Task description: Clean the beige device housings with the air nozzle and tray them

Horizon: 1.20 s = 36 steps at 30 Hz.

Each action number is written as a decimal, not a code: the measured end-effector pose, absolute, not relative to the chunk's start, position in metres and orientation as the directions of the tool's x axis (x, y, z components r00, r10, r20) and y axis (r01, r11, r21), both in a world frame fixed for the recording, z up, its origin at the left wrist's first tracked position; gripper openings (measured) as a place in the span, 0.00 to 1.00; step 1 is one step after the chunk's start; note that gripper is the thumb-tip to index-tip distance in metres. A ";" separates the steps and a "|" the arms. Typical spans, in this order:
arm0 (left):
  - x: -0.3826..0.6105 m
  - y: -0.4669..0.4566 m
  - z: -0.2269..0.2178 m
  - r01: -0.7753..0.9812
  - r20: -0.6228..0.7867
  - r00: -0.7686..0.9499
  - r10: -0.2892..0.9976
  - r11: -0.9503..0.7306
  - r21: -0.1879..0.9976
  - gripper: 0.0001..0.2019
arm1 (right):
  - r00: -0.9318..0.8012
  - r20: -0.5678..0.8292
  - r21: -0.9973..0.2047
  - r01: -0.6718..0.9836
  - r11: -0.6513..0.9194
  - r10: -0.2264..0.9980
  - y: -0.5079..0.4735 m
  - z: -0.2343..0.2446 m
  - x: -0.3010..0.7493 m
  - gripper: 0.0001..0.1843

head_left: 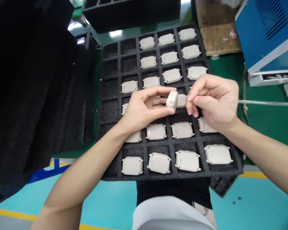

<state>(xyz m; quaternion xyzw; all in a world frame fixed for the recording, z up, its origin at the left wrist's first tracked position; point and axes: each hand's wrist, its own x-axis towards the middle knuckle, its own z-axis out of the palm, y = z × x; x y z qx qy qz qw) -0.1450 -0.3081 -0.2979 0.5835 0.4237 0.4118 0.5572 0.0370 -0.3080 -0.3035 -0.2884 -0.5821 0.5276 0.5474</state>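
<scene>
Centre: left hand (140, 110) pinches beige case (172, 101), right hand (214, 103) grips clear tube (261, 102); seemingly mid-work; finished share of tray (109, 110) cases (187, 160) unclear.

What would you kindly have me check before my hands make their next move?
1. Held watch case gripped: ok, pinched in the left hand.
2. Clear tube under control: ok, held near its end in the right hand.
3. Tube tip touching the held watch case: cannot tell; it points that way, but contact is unclear.
4. Four cases in the nearest row of the black tray: ok, each in its own compartment.
5. Those four lying straight: not ok, the second from the left sits slightly askew.
6. Case just behind the held one fully seated: cannot tell, partly hidden.
</scene>
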 end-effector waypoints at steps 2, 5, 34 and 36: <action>-0.144 -0.308 -0.298 0.025 0.011 0.298 0.954 -0.020 0.999 0.19 | -0.241 0.311 -0.939 -0.227 0.259 0.919 -0.308 -0.304 0.037 0.07; -0.144 -0.308 -0.300 0.027 0.040 0.298 0.954 -0.050 0.998 0.19 | -0.244 0.319 -0.939 -0.209 0.271 0.916 -0.307 -0.306 0.038 0.08; -0.146 -0.308 -0.299 0.062 0.013 0.351 0.936 -0.037 0.997 0.20 | -0.260 0.365 -0.921 -0.244 0.305 0.894 -0.303 -0.308 0.037 0.06; -0.145 -0.308 -0.299 0.020 0.022 0.362 0.932 -0.031 0.999 0.20 | -0.259 0.356 -0.919 -0.270 0.286 0.898 -0.304 -0.308 0.037 0.07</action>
